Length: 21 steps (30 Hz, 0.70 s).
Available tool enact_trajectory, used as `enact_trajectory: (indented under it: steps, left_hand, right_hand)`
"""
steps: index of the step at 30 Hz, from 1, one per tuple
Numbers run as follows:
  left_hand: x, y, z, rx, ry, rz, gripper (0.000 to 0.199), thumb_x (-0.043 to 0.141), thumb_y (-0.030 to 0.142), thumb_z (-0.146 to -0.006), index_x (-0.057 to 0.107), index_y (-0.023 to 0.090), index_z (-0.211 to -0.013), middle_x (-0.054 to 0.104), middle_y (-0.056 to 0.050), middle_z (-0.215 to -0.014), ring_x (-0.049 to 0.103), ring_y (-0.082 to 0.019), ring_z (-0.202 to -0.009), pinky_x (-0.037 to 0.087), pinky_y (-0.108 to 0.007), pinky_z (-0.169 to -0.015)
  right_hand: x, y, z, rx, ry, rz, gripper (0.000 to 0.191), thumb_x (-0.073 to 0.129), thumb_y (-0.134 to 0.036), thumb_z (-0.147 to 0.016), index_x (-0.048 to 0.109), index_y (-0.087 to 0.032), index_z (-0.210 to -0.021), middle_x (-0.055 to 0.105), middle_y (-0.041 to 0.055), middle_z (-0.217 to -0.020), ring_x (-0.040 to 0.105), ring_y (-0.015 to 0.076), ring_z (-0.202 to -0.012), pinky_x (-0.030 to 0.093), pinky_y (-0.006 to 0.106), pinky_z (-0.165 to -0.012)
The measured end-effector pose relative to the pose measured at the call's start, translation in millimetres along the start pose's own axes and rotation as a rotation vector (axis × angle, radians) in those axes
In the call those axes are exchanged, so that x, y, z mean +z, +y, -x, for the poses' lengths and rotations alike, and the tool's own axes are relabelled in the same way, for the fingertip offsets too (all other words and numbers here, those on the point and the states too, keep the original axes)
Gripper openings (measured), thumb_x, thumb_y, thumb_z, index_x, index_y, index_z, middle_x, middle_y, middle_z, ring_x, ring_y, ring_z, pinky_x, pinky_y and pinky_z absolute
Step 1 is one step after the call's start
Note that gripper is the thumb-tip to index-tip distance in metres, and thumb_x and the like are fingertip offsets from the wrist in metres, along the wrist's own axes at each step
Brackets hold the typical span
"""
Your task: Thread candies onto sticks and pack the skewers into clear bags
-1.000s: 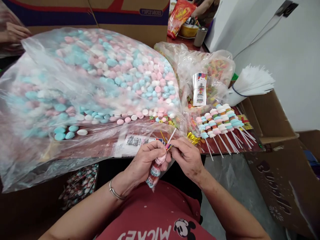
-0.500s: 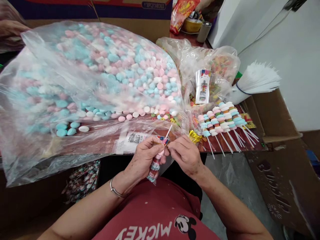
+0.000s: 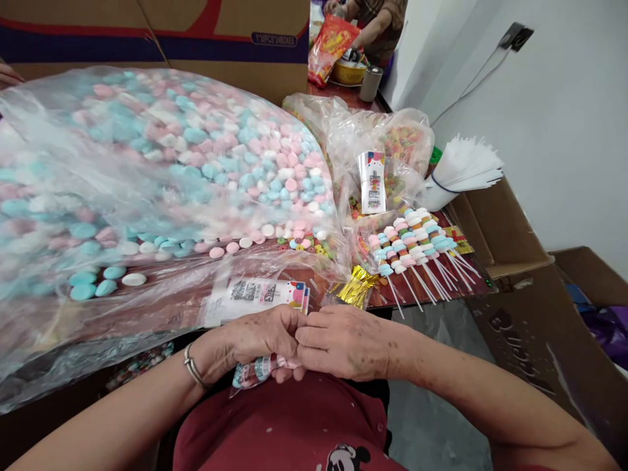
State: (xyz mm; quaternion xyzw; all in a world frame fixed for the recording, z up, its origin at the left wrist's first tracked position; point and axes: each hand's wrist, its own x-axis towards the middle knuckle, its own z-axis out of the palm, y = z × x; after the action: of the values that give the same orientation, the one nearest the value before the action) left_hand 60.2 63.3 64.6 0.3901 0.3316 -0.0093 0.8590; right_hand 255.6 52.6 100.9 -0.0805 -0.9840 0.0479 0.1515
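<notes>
My left hand (image 3: pixel 269 333) is closed around a bagged marshmallow skewer (image 3: pixel 252 374), whose clear wrapper shows pink, blue and dark bands at the lower end. Pressed against it, my right hand (image 3: pixel 338 343) has its fingers curled together at the bag's neck; what they pinch is hidden. The stick end of the skewer is covered by my hands. Just beyond the hands, printed cards (image 3: pixel 299 296) lie at the table edge, and a bundle of gold twist ties (image 3: pixel 357 286) sits to their right.
A large clear bag of pink, blue and white marshmallows (image 3: pixel 206 157) covers the left. Several unwrapped skewers (image 3: pixel 412 242) lie at right, near a card stack (image 3: pixel 373 183), a bag of gummy rings (image 3: pixel 402 140) and white sticks (image 3: pixel 464 163). Cardboard boxes (image 3: pixel 520 327) stand beyond. A co-worker (image 3: pixel 377 26) is behind.
Both hands have come lower and closer together, and the bagged skewer has tipped toward horizontal. Its white stick, visible before, is now hidden. The camera view has shifted.
</notes>
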Motion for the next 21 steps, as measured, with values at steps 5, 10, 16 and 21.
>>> enact_trajectory:
  steps: [5,10,16,21]
  left_hand:
    - [4.9,2,6,0.057,0.173,-0.126,0.013,0.065,0.011,-0.057,0.063,0.015,-0.069,0.063,0.005,-0.052,0.053,-0.009,-0.042,0.040,-0.017,-0.042]
    - [12.9,-2,-3,0.649,0.849,-0.754,0.011,0.050,0.012,-0.077,0.059,0.018,-0.077,0.061,0.001,-0.059,0.056,-0.014,-0.051,0.044,-0.024,-0.049]
    - [27.8,0,-8,1.347,1.434,-1.241,0.012,0.059,0.010,-0.085,0.062,0.017,-0.095,0.072,-0.011,-0.094,0.066,-0.023,-0.087,0.051,-0.038,-0.081]
    - [33.6,0,6,1.087,0.982,-0.564,0.027,0.049,0.034,-0.098,0.070,0.017,-0.090,0.072,-0.006,-0.081,0.064,-0.019,-0.074,0.052,-0.031,-0.069]
  right_hand:
    - [3,-14,-2,0.154,0.019,0.180,0.026,0.042,-0.018,-0.101,0.060,-0.017,-0.083,0.058,0.0031,-0.077,0.050,0.0156,-0.073,0.037,0.031,-0.064]
    - [19,-15,-14,0.490,0.168,0.480,0.029,0.034,-0.006,-0.095,0.058,-0.015,-0.080,0.054,0.0060,-0.069,0.047,0.0188,-0.066,0.033,0.032,-0.056]
    - [32,16,-27,0.822,0.620,0.299,0.024,0.040,-0.018,-0.097,0.053,-0.020,-0.077,0.056,0.0011,-0.068,0.050,0.0145,-0.064,0.037,0.027,-0.058]
    - [24,8,-42,0.921,0.895,-0.343,0.015,0.046,-0.019,-0.092,0.053,-0.021,-0.078,0.061,-0.0022,-0.071,0.056,0.0105,-0.064,0.045,0.023,-0.062]
